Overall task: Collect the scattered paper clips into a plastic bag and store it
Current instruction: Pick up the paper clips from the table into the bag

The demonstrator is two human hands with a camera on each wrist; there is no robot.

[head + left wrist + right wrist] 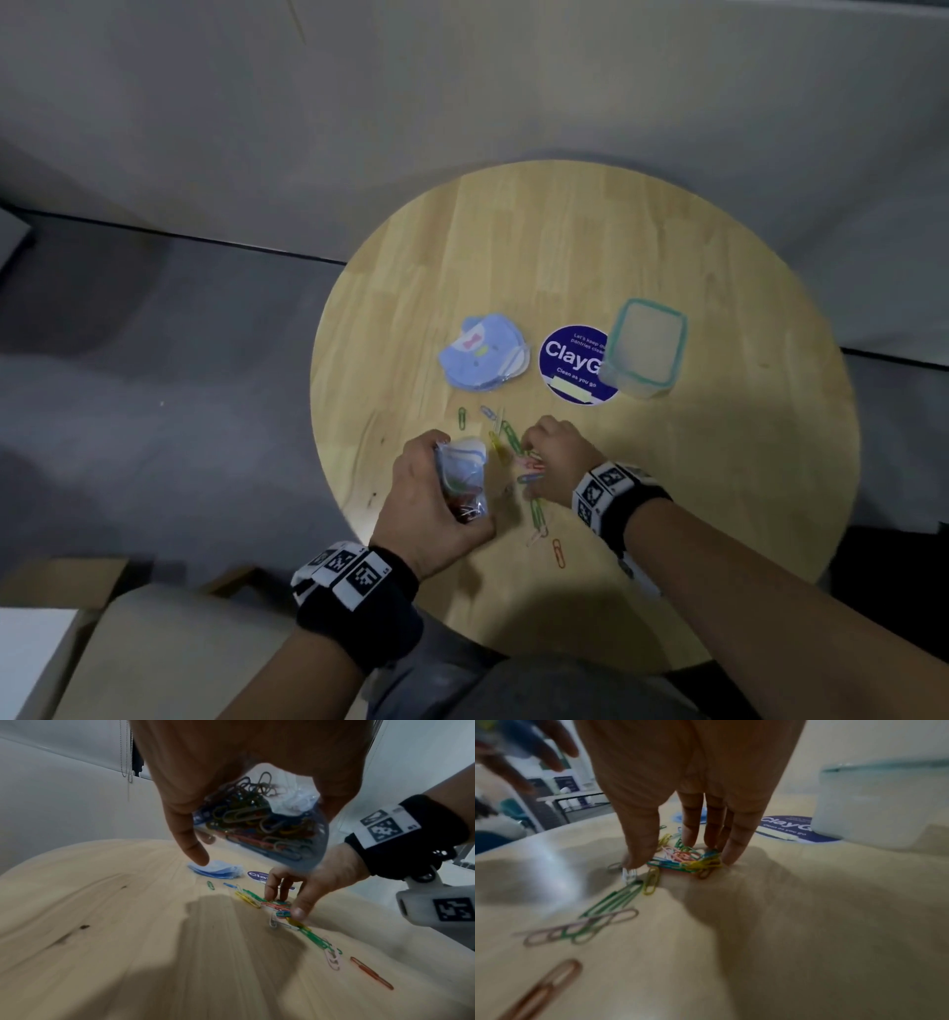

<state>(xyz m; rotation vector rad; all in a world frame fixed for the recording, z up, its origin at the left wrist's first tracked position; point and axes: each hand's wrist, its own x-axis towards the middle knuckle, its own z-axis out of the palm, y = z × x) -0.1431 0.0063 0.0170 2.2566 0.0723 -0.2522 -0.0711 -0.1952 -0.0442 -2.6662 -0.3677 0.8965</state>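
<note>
Loose clips [690, 860] on the table [693, 488], just nearer than the sticker [570, 360]. Right hand [557, 444] over them, straight fingertips [691, 835] and thumb pressing around the cluster, not clenched. More clips inside the bag [462, 475], near-left of the sticker, gripped by the left hand [426, 503]. Box [644, 347] overlapping the sticker's right edge.

Head view: your scene is dim, the round table [667, 257] its brightest area, the surrounding floor dark, and straight lines bowing toward the edges. Left wrist view: a broad, soft-edged shadow lies on the wood below your left hand [244, 760], whose near palm is out of focus. Right wrist view: blur smears the plastic bag [513, 742], the container [880, 805] and the nearest paper clips [539, 990]; soft shadow spreads beneath your right hand [693, 770].
</note>
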